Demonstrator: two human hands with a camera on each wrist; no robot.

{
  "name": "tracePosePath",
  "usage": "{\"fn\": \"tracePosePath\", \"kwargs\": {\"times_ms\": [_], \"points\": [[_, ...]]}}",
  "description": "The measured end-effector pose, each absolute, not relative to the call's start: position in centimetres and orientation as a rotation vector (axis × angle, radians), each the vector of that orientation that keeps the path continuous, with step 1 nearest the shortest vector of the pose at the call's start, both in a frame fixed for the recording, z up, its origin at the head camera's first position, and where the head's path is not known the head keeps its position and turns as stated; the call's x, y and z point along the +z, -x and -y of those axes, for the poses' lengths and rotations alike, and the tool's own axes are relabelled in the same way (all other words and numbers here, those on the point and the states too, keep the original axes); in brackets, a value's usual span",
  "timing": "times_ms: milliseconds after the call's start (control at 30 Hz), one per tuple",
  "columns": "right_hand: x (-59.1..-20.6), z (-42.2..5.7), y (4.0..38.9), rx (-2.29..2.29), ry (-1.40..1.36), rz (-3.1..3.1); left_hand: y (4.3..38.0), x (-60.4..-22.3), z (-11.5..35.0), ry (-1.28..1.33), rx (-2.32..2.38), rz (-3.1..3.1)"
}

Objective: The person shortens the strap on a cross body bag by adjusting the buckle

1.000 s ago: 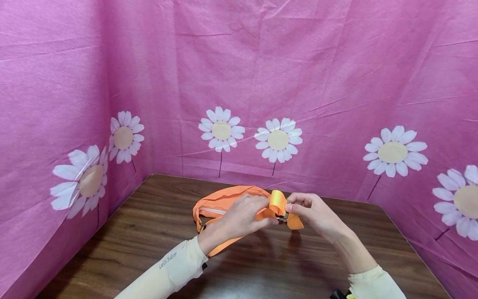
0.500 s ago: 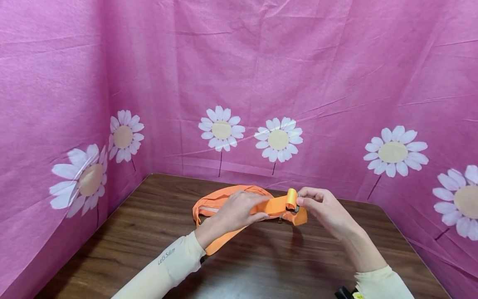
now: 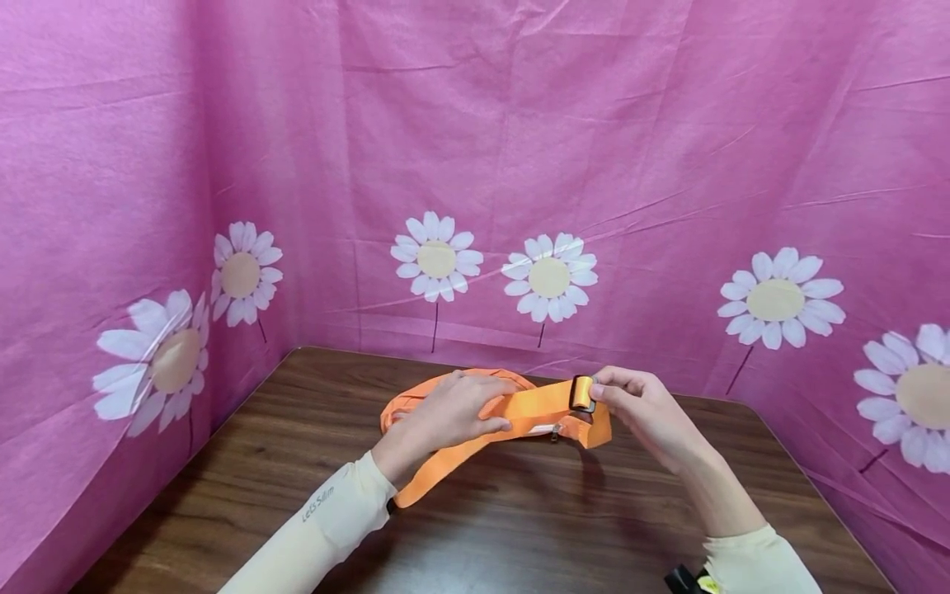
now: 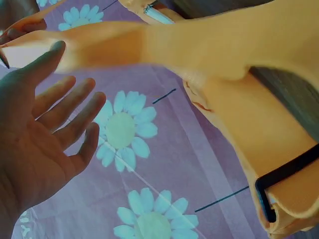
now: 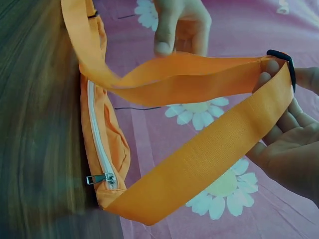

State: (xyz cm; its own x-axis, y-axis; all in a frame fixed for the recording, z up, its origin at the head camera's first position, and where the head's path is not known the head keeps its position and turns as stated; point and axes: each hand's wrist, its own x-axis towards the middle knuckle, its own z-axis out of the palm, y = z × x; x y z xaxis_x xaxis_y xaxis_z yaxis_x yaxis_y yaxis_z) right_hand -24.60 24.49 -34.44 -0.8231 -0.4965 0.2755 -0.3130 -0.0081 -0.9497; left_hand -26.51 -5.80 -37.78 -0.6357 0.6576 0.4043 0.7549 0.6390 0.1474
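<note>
An orange zip-up sling bag (image 5: 117,154) lies on the table, with a white zip and a metal zip pull (image 5: 102,178) at its near end. My right hand (image 3: 653,417) pinches the black strap slider (image 3: 573,393) and holds it raised, pulling up a loop of the orange strap (image 3: 545,402). Over the bag, my left hand (image 3: 449,411) is around the strap loosely; its thumb (image 4: 47,59) overlaps the webbing while its other fingers spread apart. Another black buckle (image 4: 286,172) shows on the strap in the left wrist view.
The brown wooden table (image 3: 505,544) ends close behind the bag. A pink curtain with printed daisies (image 3: 638,148) hangs along its back and sides.
The short loop at the slider has been drawn flatter. My right hand has moved right and slightly up with the slider, while my left hand has slid left, baring more strap between them.
</note>
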Motion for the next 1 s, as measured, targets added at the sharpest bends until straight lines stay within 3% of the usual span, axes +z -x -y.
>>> {"fn": "tracePosePath", "kwargs": {"times_ms": [600, 1000], "points": [[-36.9, -21.0, 24.4, -1.734, 0.664, -2.187, 23.6, -36.1, 4.2, 1.241, -0.643, 2.4], [-36.7, -22.7, 25.0, -1.632, 0.778, -2.288, 23.4, -36.0, 4.2, 1.238, -0.706, 2.332]]}}
